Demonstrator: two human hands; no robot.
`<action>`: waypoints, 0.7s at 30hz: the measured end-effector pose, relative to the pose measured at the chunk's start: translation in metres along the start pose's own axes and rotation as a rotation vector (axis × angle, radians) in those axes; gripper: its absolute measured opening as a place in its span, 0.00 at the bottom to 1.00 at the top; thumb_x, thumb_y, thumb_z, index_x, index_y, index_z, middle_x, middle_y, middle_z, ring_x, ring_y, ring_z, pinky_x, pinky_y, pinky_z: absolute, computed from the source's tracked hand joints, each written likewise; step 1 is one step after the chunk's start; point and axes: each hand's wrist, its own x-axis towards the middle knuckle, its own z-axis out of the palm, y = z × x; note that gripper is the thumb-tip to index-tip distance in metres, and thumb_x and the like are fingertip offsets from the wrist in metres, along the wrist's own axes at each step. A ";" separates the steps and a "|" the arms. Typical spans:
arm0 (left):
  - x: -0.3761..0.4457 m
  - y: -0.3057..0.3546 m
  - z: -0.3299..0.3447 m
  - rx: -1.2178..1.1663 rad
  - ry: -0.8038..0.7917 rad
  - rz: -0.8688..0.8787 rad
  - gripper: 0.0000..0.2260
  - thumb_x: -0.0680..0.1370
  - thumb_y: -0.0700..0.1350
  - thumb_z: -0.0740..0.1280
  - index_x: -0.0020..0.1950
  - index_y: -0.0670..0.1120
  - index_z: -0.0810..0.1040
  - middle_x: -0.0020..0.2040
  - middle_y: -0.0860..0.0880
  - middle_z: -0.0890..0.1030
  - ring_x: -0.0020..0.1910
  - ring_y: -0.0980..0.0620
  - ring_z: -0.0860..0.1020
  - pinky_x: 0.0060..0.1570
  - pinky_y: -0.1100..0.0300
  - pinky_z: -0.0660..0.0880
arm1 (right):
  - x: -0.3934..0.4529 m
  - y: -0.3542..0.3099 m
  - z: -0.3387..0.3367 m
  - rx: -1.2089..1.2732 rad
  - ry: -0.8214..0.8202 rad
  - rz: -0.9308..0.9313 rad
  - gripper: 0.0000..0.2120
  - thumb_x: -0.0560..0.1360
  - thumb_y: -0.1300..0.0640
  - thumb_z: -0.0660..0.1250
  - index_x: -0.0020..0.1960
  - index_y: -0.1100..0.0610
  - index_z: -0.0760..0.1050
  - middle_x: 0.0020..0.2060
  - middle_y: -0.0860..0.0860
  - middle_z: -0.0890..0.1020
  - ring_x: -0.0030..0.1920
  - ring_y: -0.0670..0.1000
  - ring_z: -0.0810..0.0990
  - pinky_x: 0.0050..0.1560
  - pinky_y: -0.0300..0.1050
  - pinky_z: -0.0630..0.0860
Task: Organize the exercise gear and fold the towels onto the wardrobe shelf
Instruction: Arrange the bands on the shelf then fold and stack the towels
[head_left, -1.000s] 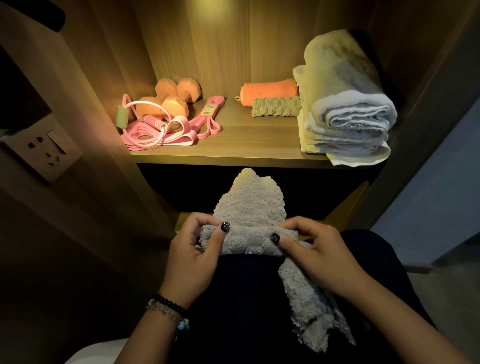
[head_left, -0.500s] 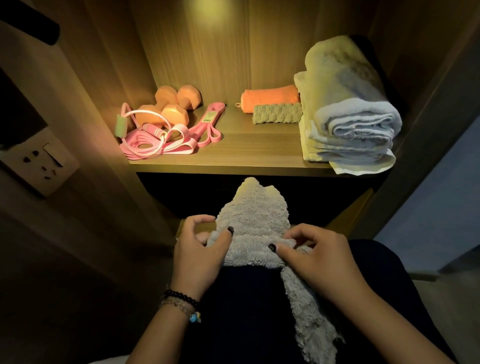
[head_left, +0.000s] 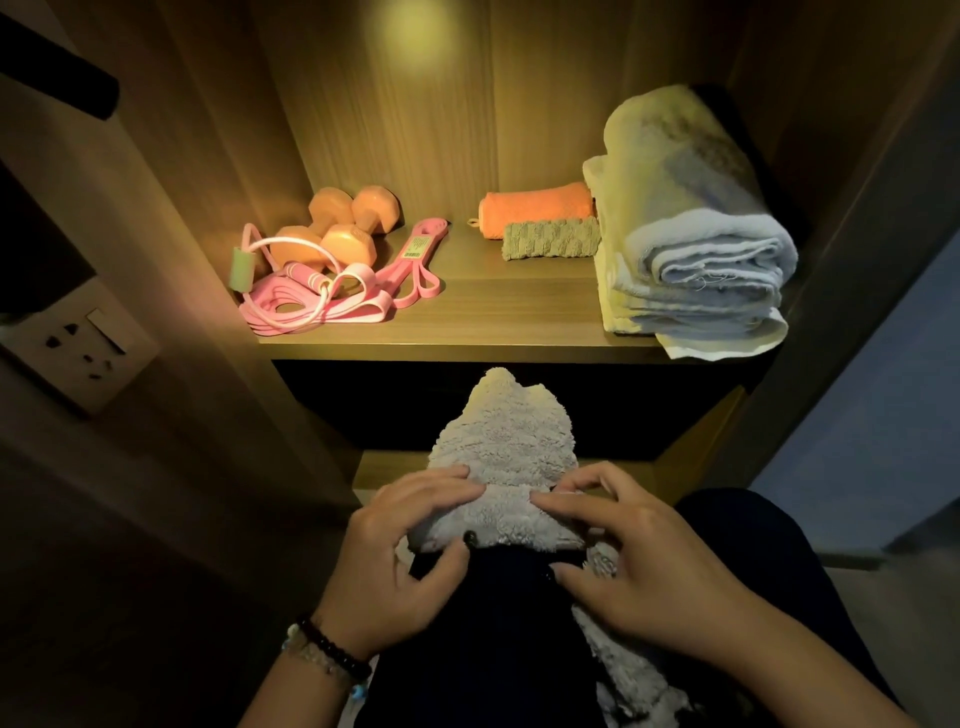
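- A fluffy grey towel (head_left: 506, 457) is being rolled on the lap, below the front edge of the wardrobe shelf (head_left: 467, 312); its far end is lying spread toward the shelf and a loose tail is hanging down past the right thigh.
- The near roll is being pinched by the left hand (head_left: 400, 566), fingers curled over the top and thumb tucked beneath.
- The other end of the roll is being gripped by the right hand (head_left: 639, 566), fingertips pressing the top, thumb below.
- Judged from this, the roll is being started; it is best kept tight by both ends being turned together, so one side is not being wound ahead.
- The hanging tail is probably being left out of the roll; it should be gathered in first.
- Space is being left on the shelf between the pink resistance bands (head_left: 332, 296) with the orange dumbbells (head_left: 337, 228) and the folded pale towels (head_left: 696, 249), in front of the orange rolled towel (head_left: 537, 205) and the olive rolled towel (head_left: 550, 239); the finished roll could be set there.
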 end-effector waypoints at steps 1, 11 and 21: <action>-0.002 0.001 -0.001 -0.058 -0.046 -0.060 0.16 0.72 0.45 0.68 0.60 0.52 0.80 0.61 0.56 0.80 0.65 0.54 0.75 0.61 0.59 0.73 | 0.000 0.001 -0.001 -0.032 -0.010 0.005 0.25 0.72 0.47 0.69 0.68 0.37 0.68 0.58 0.33 0.65 0.57 0.38 0.72 0.54 0.39 0.74; 0.010 0.004 0.008 -0.189 0.204 -0.378 0.11 0.67 0.54 0.73 0.46 0.51 0.81 0.45 0.56 0.83 0.44 0.57 0.81 0.44 0.63 0.76 | 0.015 -0.006 -0.006 -0.127 -0.006 0.009 0.19 0.76 0.49 0.65 0.66 0.41 0.71 0.56 0.37 0.64 0.46 0.42 0.76 0.48 0.46 0.75; 0.014 0.011 0.008 -0.295 0.312 -0.482 0.12 0.66 0.51 0.76 0.42 0.47 0.80 0.46 0.46 0.83 0.45 0.53 0.81 0.41 0.64 0.77 | 0.016 0.010 -0.005 0.341 0.033 0.086 0.10 0.75 0.45 0.68 0.55 0.44 0.77 0.50 0.40 0.80 0.52 0.41 0.79 0.50 0.40 0.75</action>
